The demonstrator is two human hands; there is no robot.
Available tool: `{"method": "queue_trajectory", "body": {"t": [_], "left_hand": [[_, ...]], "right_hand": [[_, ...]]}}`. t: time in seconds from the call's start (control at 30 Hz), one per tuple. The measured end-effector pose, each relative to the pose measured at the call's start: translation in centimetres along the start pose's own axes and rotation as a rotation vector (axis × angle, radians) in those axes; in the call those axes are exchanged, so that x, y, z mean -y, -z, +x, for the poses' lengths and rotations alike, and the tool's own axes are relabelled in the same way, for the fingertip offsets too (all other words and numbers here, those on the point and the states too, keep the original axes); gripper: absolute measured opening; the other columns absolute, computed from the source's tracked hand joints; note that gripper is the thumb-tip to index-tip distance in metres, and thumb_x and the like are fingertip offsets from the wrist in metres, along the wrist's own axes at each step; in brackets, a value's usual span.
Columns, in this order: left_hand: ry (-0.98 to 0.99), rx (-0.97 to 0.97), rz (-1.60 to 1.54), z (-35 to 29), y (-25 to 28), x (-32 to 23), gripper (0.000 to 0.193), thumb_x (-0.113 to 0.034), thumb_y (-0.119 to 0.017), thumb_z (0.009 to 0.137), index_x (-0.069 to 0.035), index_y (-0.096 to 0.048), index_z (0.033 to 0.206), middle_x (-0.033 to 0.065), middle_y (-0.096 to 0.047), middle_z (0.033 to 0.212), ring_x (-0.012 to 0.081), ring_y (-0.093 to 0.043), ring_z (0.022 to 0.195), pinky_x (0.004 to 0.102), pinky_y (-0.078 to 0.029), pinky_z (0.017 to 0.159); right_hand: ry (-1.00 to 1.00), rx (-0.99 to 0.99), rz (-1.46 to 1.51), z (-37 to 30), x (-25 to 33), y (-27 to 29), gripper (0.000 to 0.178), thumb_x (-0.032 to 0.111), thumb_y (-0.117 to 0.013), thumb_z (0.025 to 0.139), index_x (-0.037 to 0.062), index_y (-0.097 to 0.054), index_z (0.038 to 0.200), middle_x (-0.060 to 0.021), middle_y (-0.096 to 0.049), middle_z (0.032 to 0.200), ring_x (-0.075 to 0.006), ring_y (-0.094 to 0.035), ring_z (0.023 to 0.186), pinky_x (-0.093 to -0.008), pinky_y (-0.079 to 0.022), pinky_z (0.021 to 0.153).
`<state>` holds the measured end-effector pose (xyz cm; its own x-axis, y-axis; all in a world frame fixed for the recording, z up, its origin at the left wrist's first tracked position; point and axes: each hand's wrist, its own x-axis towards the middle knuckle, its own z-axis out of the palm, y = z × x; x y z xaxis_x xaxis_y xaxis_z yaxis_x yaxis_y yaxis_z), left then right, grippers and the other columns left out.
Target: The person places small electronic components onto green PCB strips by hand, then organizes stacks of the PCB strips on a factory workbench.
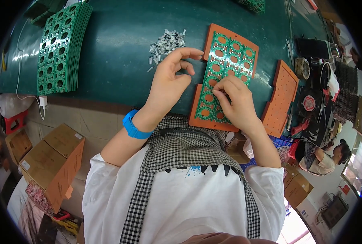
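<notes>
A green circuit-board panel (216, 68) with rows of round holes lies in an orange fixture plate (195, 106) at the table's front edge. Over the panel's lower half, my right hand (238, 99) has thumb and forefinger pinched together at the board's surface; whatever is between them is too small to make out. My left hand (170, 79) hovers left of the panel, thumb and forefinger apart, with nothing visible in it. A blue band (133, 125) circles my left wrist. Just beyond that hand lies a loose pile of small clear and whitish parts (168, 40).
A tall stack of similar green panels (61, 49) stands at the left on the dark green table (116, 49). To the right lies a second orange plate (281, 97), with tools and a tape roll (309, 103) past it. Cardboard boxes (46, 156) sit lower left; another person (325, 158) is at right.
</notes>
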<state>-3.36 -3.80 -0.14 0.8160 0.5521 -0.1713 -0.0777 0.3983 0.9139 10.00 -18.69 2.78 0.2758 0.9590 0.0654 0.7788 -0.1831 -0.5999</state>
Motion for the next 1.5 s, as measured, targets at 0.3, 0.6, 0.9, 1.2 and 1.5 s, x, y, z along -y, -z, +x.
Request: {"method": "queue_trajectory", "body": {"t": [0.3, 0.6, 0.9, 1.2, 1.5], "left_hand": [[-0.234, 0.347, 0.341, -1.2, -1.2, -1.5, 0.065, 0.014, -0.048, 0.071, -0.011, -0.05, 0.13, 0.0085, -0.03, 0.147, 0.0183, -0.05, 0.121, 0.0202, -0.051, 0.063], [-0.185, 0.562, 0.175, -2.3, -2.1, -1.5, 0.073, 0.015, -0.049, 0.069, -0.005, -0.04, 0.139, 0.0087, -0.013, 0.155, 0.0236, -0.037, 0.135, 0.0258, -0.055, 0.075], [-0.42, 0.221, 0.782, -0.9, 0.1, -2.0, 0.05, 0.004, -0.06, 0.073, -0.009, -0.058, 0.121, 0.0103, -0.053, 0.129, 0.0232, -0.051, 0.115, 0.0309, -0.049, 0.077], [-0.515, -0.258, 1.337, 1.5, 2.8, 0.0, 0.015, -0.012, -0.073, 0.074, -0.009, -0.065, 0.085, 0.0021, -0.055, 0.092, 0.0241, -0.051, 0.092, 0.0394, -0.04, 0.081], [-0.605, -0.239, 1.437, 1.5, 2.7, 0.3, 0.015, -0.014, -0.07, 0.077, -0.012, -0.06, 0.088, 0.0015, -0.054, 0.091, 0.0225, -0.05, 0.093, 0.0386, -0.039, 0.083]], "right_hand": [[0.314, -0.185, -0.31, -1.8, -0.2, -1.3, 0.025, 0.007, -0.072, 0.071, 0.0061, -0.066, 0.095, -0.0055, -0.062, 0.088, -0.0216, -0.062, 0.078, -0.0336, -0.049, 0.063], [0.095, 0.246, 0.521, -1.3, 1.3, 1.2, 0.016, 0.004, -0.068, 0.079, 0.0042, -0.07, 0.095, -0.0076, -0.067, 0.088, -0.0229, -0.064, 0.079, -0.0348, -0.051, 0.073], [0.034, -0.062, 0.113, -2.3, 0.2, 0.2, 0.011, 0.005, -0.07, 0.076, 0.0038, -0.062, 0.083, -0.0074, -0.062, 0.083, -0.0255, -0.061, 0.078, -0.0347, -0.047, 0.067], [0.055, -0.12, -0.199, -2.6, -0.1, 0.5, 0.014, 0.005, -0.072, 0.074, 0.0045, -0.061, 0.082, -0.0067, -0.06, 0.086, -0.0253, -0.059, 0.082, -0.0372, -0.045, 0.071], [0.013, -0.158, 0.145, -3.3, 0.6, -1.9, 0.01, 0.003, -0.07, 0.075, 0.0023, -0.061, 0.079, -0.0072, -0.06, 0.082, -0.0252, -0.057, 0.077, -0.0354, -0.044, 0.069]]}}
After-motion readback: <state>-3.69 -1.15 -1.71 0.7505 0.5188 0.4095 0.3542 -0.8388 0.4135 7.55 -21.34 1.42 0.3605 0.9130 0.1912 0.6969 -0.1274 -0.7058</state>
